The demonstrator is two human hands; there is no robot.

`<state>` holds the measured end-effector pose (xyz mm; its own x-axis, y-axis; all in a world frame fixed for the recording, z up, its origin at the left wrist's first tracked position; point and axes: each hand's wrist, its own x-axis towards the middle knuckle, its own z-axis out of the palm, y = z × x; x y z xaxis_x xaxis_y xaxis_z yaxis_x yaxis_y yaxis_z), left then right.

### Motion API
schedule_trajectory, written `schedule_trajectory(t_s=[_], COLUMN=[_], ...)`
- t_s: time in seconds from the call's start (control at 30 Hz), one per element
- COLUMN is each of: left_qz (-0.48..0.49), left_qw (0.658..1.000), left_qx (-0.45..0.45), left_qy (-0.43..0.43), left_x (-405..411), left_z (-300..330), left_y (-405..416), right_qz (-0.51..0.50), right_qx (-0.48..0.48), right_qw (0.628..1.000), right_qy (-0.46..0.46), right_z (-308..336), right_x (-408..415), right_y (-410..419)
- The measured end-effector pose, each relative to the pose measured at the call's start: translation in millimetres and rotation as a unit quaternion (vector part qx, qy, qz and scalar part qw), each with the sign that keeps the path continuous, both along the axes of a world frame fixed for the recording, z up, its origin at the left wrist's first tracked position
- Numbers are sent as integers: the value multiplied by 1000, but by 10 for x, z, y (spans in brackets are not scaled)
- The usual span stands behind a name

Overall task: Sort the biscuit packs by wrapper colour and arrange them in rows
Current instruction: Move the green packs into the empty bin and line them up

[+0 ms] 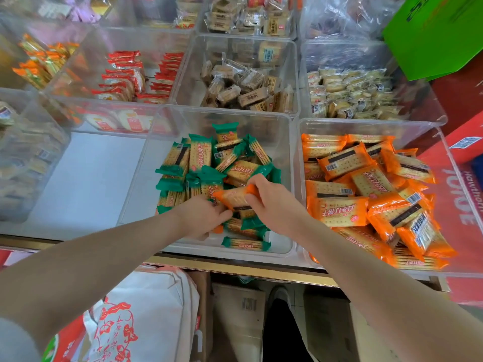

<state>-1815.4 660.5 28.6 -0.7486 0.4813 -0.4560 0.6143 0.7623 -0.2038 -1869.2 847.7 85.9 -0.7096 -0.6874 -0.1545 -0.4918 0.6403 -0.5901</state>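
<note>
Between the two hands, over the near end of the green bin point(146, 178), sits one orange pack point(232, 198). The right hand point(271, 202) pinches its right end, fingers curled round the wrapper; the left hand point(206, 218) reaches in below its left end, but whether those fingers grip it or only touch I cannot tell, since they are partly hidden under the pack. It looks lifted out as a stray, because green packs point(206, 168) lie loose all around it, while the orange bin point(300, 152) just to the right holds its own colour, heaped and not yet in rows. What lies beneath the hands is covered; farther bins are blurred, their labels unreadable
</note>
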Motion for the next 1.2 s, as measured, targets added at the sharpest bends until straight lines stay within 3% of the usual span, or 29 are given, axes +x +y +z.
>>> schedule_trajectory(t_s=[0.1,0.2,0.3,0.43,0.57,0.67,0.73,0.8,0.97,1.03,1.2], left_qz=[92,202,304,402,465,468,475,470,320,266,272], left_qw=[995,959,856,730,589,535,537,575,796,852,881], left_qx=[29,196,417,553,661,702,696,669,498,435,388], left_qy=[-9,-33,-22,8,-14,-48,-41,-17,128,121,15], left_x=[19,33,13,-138,-426,-607,-733,-861,-1102,-1197,-1187], left_z=[89,242,550,875,986,1006,971,923,791,655,572], left_y=[-14,-54,89,481,933,1196,1323,1428,1713,1818,2069], right_qz=[-99,-194,-283,-361,-250,-45,17,-13,-64,-76,-115], right_qx=[-81,-166,-217,-223,-98,18,54,17,-35,-18,37], right_qw=[990,962,931,905,957,992,996,999,987,985,989], right_qy=[-59,-92,-79,3,112,113,65,45,143,154,90], right_z=[69,175,204,208,123,62,58,119,128,74,-2], right_x=[-26,-74,-223,-543,-752,-868,-910,-952,-1186,-1258,-1392], right_y=[104,331,605,1042,1399,1561,1649,1745,2234,2449,2708])
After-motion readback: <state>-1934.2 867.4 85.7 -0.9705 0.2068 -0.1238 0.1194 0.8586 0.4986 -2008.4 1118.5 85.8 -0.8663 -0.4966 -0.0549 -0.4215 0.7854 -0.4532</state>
